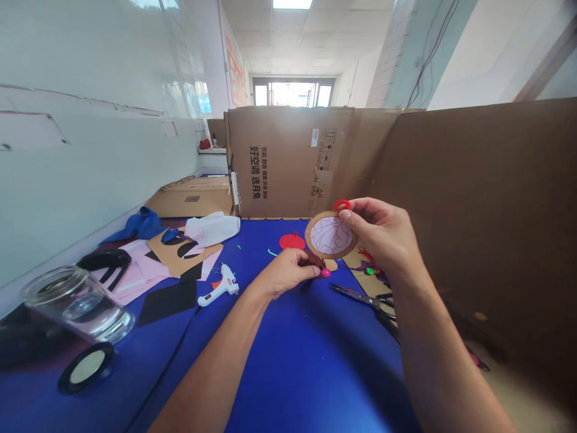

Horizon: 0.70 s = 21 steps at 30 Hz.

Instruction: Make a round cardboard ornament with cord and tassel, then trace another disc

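My right hand is closed by its top edge on a round disc with a brown cardboard rim and a white centre covered in purple curved lines. A red ring sticks up at the top of this disc, by the right thumb and fingers. Just below the disc, my left hand pinches at a small pink bead; its other fingers are partly hidden. Behind the left hand a red disc with a small loop lies on the blue table.
Scissors lie by the right forearm. To the left are a white glue gun, black sheet, cut cardboard, a glass jar of water and its lid. Cardboard walls stand behind and right.
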Each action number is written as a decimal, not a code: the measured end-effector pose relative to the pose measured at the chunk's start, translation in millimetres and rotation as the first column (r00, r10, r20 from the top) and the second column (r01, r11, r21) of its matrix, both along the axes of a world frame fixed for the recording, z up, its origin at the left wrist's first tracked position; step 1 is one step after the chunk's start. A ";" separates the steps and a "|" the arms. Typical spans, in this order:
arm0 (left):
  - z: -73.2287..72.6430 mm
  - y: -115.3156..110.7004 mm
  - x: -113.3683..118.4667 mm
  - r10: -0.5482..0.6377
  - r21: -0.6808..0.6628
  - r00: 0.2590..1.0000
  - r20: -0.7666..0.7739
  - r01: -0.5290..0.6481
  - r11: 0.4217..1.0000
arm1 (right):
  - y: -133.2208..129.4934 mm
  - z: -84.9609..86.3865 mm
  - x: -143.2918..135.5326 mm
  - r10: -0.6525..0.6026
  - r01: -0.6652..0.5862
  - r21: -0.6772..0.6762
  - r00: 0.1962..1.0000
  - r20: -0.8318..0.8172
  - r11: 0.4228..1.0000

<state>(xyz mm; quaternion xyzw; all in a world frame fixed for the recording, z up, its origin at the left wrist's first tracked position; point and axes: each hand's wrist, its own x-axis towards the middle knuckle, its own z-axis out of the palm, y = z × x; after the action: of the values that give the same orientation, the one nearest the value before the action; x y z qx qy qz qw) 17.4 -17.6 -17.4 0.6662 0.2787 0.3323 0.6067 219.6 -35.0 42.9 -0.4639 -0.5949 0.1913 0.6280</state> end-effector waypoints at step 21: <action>7.3 -4.0 2.1 0.142 -0.107 0.989 0.028 -0.139 0.985 | -0.6 1.0 0.0 -0.013 0.013 0.004 1.000 0.009 1.000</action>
<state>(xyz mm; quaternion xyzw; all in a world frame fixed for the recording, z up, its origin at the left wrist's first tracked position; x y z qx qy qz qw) 19.5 -21.6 -10.1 0.6062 0.3311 0.3712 0.6206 219.6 -35.6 43.9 -0.4674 -0.5950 0.1842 0.6274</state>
